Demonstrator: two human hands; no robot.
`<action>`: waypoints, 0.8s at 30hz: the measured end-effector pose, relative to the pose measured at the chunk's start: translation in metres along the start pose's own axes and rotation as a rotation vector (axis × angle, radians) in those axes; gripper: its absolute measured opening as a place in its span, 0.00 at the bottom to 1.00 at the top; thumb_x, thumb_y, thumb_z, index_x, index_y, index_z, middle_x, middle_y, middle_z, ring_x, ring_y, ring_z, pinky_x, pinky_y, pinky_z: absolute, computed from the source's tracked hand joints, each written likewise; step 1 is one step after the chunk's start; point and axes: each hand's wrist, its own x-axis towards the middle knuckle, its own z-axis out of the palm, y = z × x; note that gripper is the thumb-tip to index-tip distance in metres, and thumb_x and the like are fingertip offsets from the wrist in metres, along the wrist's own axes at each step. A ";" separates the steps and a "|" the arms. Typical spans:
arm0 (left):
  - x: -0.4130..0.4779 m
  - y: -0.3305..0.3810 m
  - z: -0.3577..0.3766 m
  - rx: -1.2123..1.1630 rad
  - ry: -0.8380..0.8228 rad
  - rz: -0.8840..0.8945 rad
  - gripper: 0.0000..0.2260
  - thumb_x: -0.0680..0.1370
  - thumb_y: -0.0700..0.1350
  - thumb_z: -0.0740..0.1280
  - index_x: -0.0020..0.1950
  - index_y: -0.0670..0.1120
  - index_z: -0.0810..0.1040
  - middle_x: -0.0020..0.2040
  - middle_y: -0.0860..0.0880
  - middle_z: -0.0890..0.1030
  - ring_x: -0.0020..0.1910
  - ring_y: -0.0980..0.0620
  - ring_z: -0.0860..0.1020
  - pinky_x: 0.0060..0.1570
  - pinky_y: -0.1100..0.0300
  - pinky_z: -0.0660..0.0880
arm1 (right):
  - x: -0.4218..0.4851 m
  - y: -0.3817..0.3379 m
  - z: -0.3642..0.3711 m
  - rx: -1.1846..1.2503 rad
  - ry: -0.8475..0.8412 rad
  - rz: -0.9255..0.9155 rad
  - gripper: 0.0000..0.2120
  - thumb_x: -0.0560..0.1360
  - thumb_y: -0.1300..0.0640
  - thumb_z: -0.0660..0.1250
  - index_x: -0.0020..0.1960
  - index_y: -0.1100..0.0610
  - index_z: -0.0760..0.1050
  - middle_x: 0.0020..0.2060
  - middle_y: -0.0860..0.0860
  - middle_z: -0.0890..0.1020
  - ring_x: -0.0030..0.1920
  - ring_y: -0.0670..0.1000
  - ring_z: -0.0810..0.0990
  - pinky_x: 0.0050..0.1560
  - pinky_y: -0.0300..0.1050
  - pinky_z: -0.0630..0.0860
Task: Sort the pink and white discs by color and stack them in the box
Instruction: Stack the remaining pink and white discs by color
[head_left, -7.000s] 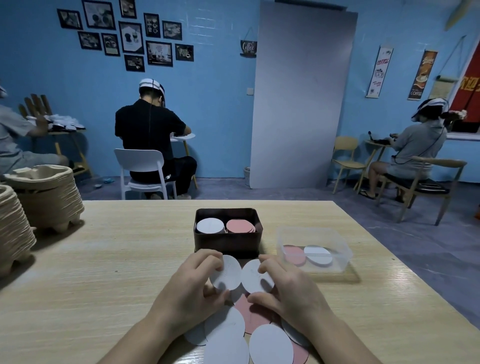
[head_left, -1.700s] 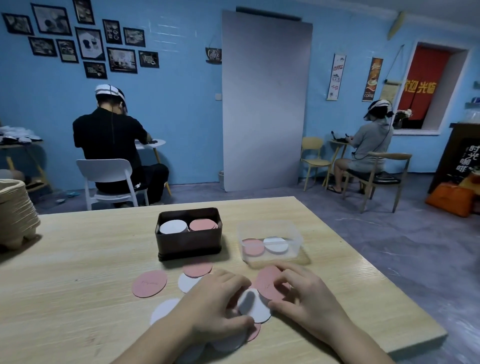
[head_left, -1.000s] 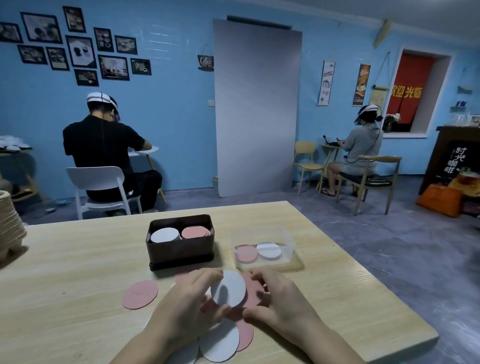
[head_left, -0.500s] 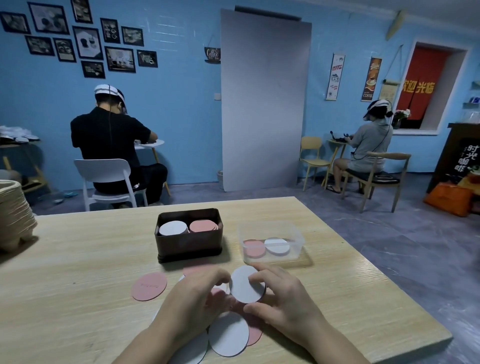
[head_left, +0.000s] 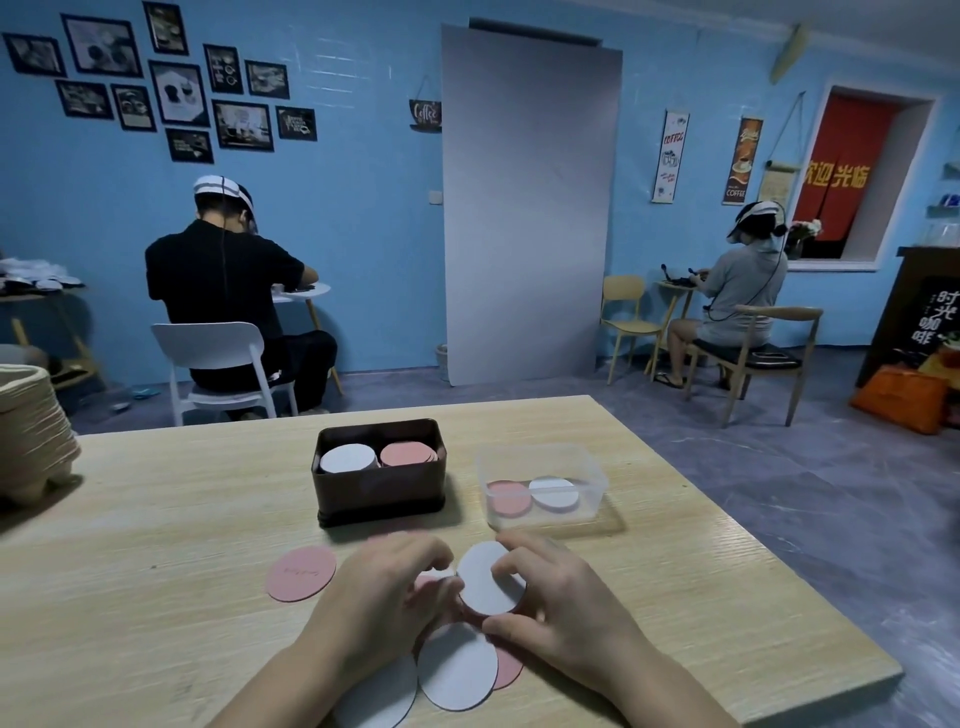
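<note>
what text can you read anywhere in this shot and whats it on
"Coffee": small black hanging sign on the blue wall.
"COFFEE": white wall banner.
"COFFEE": foot of the brown wall banner; its top word is too blurred to read.
"欢迎光临": red curtain.
"时光咖啡": black board at the right edge.
Too faint or small to read: the mark on the lone pink disc, and the framed pictures.

Left hand (head_left: 379, 603) at 7 o'clock and right hand (head_left: 566, 608) at 5 o'clock, on bare forearms.
</note>
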 end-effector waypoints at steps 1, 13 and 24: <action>0.000 -0.001 -0.002 -0.006 0.007 -0.015 0.08 0.77 0.59 0.65 0.49 0.56 0.75 0.43 0.63 0.77 0.41 0.59 0.75 0.37 0.60 0.75 | 0.000 0.000 0.000 -0.006 -0.005 0.003 0.18 0.69 0.39 0.75 0.49 0.48 0.73 0.67 0.45 0.76 0.68 0.43 0.71 0.66 0.37 0.68; -0.061 -0.013 -0.055 -0.054 -0.122 -0.077 0.10 0.78 0.60 0.68 0.55 0.57 0.77 0.50 0.62 0.78 0.50 0.61 0.76 0.49 0.60 0.75 | -0.007 -0.030 0.007 0.111 -0.003 0.024 0.14 0.70 0.43 0.74 0.50 0.47 0.74 0.63 0.34 0.73 0.64 0.38 0.71 0.57 0.30 0.66; -0.079 0.005 -0.068 0.039 -0.193 -0.045 0.24 0.69 0.66 0.73 0.59 0.56 0.77 0.50 0.65 0.76 0.53 0.62 0.72 0.53 0.61 0.72 | -0.014 -0.056 0.015 0.024 -0.049 0.049 0.16 0.69 0.38 0.72 0.50 0.45 0.74 0.63 0.40 0.77 0.64 0.42 0.73 0.60 0.33 0.66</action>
